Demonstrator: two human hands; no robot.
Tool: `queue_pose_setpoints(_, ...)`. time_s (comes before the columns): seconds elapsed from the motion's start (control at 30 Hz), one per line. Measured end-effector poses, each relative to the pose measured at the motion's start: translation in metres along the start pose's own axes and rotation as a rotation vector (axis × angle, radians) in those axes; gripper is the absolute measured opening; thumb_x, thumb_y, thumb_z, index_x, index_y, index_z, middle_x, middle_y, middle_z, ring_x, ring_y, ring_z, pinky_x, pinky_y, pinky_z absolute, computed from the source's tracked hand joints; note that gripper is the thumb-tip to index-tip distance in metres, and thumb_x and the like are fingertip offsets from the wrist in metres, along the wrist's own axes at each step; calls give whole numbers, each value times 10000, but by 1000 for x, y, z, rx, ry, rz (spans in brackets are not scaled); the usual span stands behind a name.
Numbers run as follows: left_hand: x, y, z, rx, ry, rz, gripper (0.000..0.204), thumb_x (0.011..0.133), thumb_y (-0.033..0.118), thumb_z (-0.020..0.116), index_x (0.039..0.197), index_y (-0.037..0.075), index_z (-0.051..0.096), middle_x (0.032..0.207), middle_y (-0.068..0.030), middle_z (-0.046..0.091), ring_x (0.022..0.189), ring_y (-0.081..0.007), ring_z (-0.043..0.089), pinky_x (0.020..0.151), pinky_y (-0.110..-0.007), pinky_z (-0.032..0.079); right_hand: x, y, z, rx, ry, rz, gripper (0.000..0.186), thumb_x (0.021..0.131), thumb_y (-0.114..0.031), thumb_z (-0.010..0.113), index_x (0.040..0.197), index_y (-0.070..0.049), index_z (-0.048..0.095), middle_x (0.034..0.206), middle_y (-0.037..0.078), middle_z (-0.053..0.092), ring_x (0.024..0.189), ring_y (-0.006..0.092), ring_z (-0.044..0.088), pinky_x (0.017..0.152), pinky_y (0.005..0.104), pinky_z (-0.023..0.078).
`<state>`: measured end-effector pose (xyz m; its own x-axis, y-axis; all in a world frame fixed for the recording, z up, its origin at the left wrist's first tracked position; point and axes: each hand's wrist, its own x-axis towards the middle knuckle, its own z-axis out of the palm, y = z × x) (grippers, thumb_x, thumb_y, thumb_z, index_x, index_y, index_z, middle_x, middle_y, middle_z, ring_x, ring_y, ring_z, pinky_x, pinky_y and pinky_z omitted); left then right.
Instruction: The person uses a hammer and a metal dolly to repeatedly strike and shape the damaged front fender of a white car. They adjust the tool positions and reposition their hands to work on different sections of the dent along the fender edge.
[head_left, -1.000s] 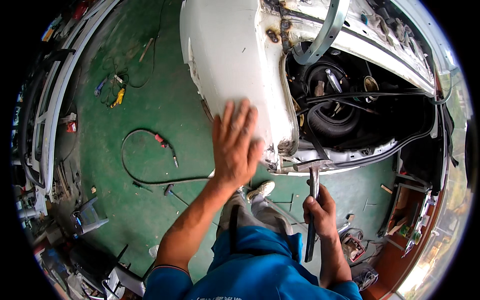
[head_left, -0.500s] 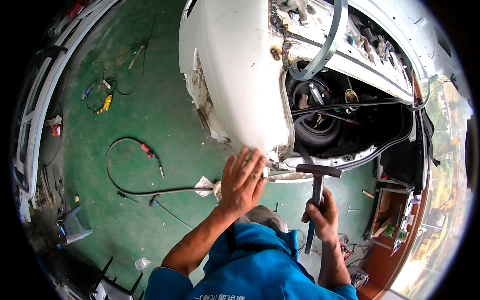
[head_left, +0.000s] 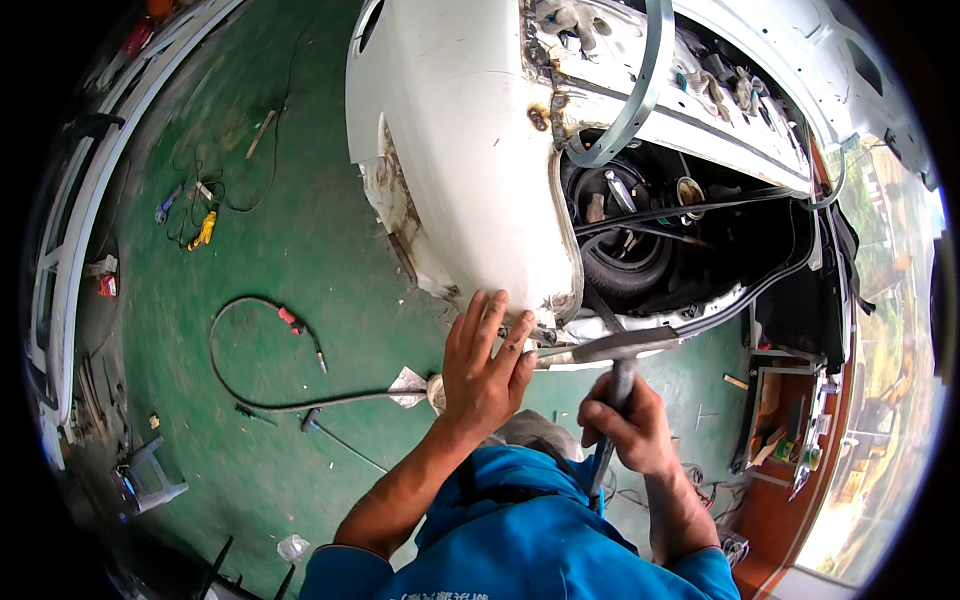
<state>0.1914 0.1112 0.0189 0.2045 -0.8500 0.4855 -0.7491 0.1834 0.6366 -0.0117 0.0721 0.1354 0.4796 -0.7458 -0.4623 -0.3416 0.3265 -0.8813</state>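
Observation:
My left hand [head_left: 487, 367] lies with fingers outstretched, its fingertips on the lower end of a white car's rear quarter panel [head_left: 480, 180]. My right hand [head_left: 632, 421] is wrapped round the handle of a hammer [head_left: 627, 345], whose dark head is up beside the panel's corner and the trunk edge. Scorched, rusty patches [head_left: 538, 117] mark the panel's seam. Dented, dirty metal [head_left: 402, 215] runs along its left side. Right of the panel, the open trunk shows a spare tire [head_left: 630, 270] with loose items inside it.
On the green floor [head_left: 300, 470] lies a welding torch [head_left: 290, 318] on a curved hose. Farther left are yellow gloves or a yellow tool [head_left: 203, 230] with tangled wires and a grey-blue stool [head_left: 152, 477]. A grey curved metal strip [head_left: 640, 100] arches over the trunk. An open cabinet [head_left: 775, 420] stands at right.
The hammer and my right hand have shifted slightly left, and the handle now tilts more. My view has moved a little; my left hand stays at the panel's end.

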Motion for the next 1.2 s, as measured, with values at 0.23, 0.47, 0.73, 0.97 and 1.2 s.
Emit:
queue_pose_setpoints(0.23,-6,-11,13,-73,98,-29,441,958,166,605,1350,-34,586,1484,-243,473,1363,-454,457,1101,-538,400,16,5,29,-535,187,-272,470,942,-131,693,1354,6,514,892,236,697,807,380,722,690,423,564)
queue_pose_setpoints(0.47,-8,-14,14,-51,95,-4,474,950,171,608,1363,-56,560,1483,-243,482,1357,-469,468,1101,-544,402,42,19,47,-756,202,-445,368,935,-186,673,1221,1,535,826,229,685,701,432,673,589,497,541)
queue_pose_setpoints(0.73,-10,-16,16,-35,85,17,457,980,254,610,1281,-87,562,1473,-258,480,1346,-491,468,1104,-549,408,48,15,48,-710,169,-444,381,886,-101,692,1194,42,519,745,232,655,648,442,654,563,494,527)
queue_pose_setpoints(0.97,-11,-21,19,-44,50,19,460,978,268,609,1288,-65,540,1479,-266,468,1348,-495,460,1115,-556,400,53,16,50,-722,167,-435,346,891,-119,705,1144,39,530,720,234,647,631,438,648,543,501,512)
queue_pose_setpoints(1.2,-13,-16,19,-41,48,-4,475,1010,349,569,1281,-41,563,1493,-268,454,1364,-488,448,1126,-547,392,55,19,47,-687,158,-454,292,941,-174,676,1090,30,529,684,234,633,618,450,636,528,510,498)
